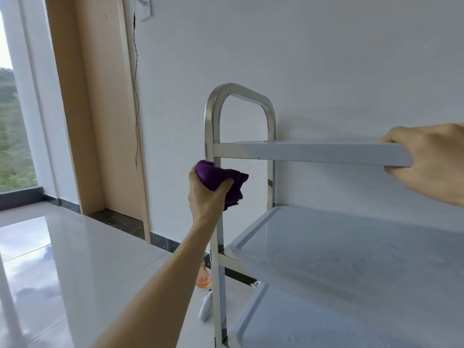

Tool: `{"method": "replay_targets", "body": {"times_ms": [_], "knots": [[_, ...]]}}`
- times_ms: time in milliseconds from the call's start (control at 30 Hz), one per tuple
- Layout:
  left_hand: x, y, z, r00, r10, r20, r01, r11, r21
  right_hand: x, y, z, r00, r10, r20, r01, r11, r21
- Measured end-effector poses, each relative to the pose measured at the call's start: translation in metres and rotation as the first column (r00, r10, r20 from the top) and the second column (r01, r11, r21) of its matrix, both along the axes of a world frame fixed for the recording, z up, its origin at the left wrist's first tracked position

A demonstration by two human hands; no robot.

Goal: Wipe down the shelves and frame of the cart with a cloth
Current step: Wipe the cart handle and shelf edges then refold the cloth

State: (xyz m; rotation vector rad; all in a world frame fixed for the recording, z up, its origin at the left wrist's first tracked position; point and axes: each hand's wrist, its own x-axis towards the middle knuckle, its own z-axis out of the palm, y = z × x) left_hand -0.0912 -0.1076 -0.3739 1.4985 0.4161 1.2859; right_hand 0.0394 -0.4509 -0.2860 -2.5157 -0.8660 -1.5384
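Where the left hand (206,194) sits at frame centre, its fingers and thumb are curled tight round a bunched purple cloth (221,179), which is pressed against the near upright of the cart frame (210,126) just below the top shelf rail.

Item: right hand (426,156), at 3 o'clock from the cloth, fingers curled over the front edge of the top shelf (324,153), thumb underneath, gripping it.

Item: cart, stainless steel tube frame with a rounded handle loop at 12 o'clock from the cloth; three pale shelves in view, the top shelf seen edge-on, the middle shelf (351,249) at 5 o'clock from the left hand, the bottom shelf (301,327) below that.

Item: caster (205,308), white, at 6 o'clock from the left hand, beside the foot of the near upright.

Item: orange object (203,278), blurred, on the floor just behind the upright; kind cannot be told.

Item: floor (62,259), glossy pale tile, at 8 o'clock.

Item: wooden door frame (100,109) at 10 o'clock, with a thin dark cable (136,96) hanging from a wall socket (144,7) at 11 o'clock.

Item: window (10,121), far left edge, greenery outside.
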Motion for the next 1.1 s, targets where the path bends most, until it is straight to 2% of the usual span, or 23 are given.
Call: {"method": "replay_targets", "body": {"times_ms": [167, 267, 600, 700, 767, 833, 900, 967, 1000, 1067, 1100], "knots": [[-0.003, -0.002, -0.060, 0.996, 0.000, -0.091, -0.004, 0.999, -0.053, -0.046, 0.015, 0.011, 0.999, -0.038, -0.002, 0.038, 0.999, 0.003], [-0.003, 0.004, -0.076, 0.993, -0.011, -0.118, 0.006, 0.999, -0.044, -0.061, 0.036, 0.008, 0.995, -0.095, 0.015, 0.095, 0.995, -0.040], [-0.014, 0.015, -0.120, 0.971, -0.076, -0.226, 0.082, 0.996, 0.017, -0.068, 0.100, -0.002, 0.998, -0.064, 0.013, 0.065, 0.996, -0.057], [-0.020, 0.015, -0.116, 0.960, -0.064, -0.274, 0.084, 0.995, 0.061, -0.072, 0.099, -0.012, 1.000, 0.028, 0.010, -0.028, 0.999, -0.036], [-0.028, 0.015, -0.109, 0.948, -0.014, -0.319, 0.064, 0.987, 0.144, -0.076, 0.095, -0.024, 0.979, 0.181, 0.094, -0.181, 0.983, -0.014], [-0.039, 0.013, -0.104, 0.930, 0.088, -0.357, 0.030, 0.949, 0.315, -0.083, 0.091, -0.042, 0.908, 0.355, 0.221, -0.371, 0.928, 0.035], [-0.052, 0.006, -0.099, 0.947, 0.109, -0.302, 0.021, 0.918, 0.397, -0.087, 0.088, -0.063, 0.840, 0.471, 0.271, -0.497, 0.867, 0.034], [-0.066, -0.005, -0.088, 0.980, 0.041, -0.197, 0.057, 0.881, 0.470, -0.088, 0.083, -0.083, 0.818, 0.541, 0.195, -0.551, 0.834, 0.001], [-0.074, -0.011, -0.079, 0.985, -0.053, -0.167, 0.131, 0.854, 0.504, -0.085, 0.078, -0.092, 0.826, 0.551, 0.119, -0.552, 0.834, -0.027], [-0.081, -0.017, -0.064, 0.929, -0.281, -0.241, 0.367, 0.782, 0.504, -0.079, 0.068, -0.106, 0.851, 0.506, -0.139, -0.519, 0.851, -0.083], [-0.080, -0.016, -0.058, 0.903, -0.319, -0.286, 0.424, 0.766, 0.483, -0.075, 0.063, -0.112, 0.842, 0.455, -0.290, -0.497, 0.864, -0.087]]}}
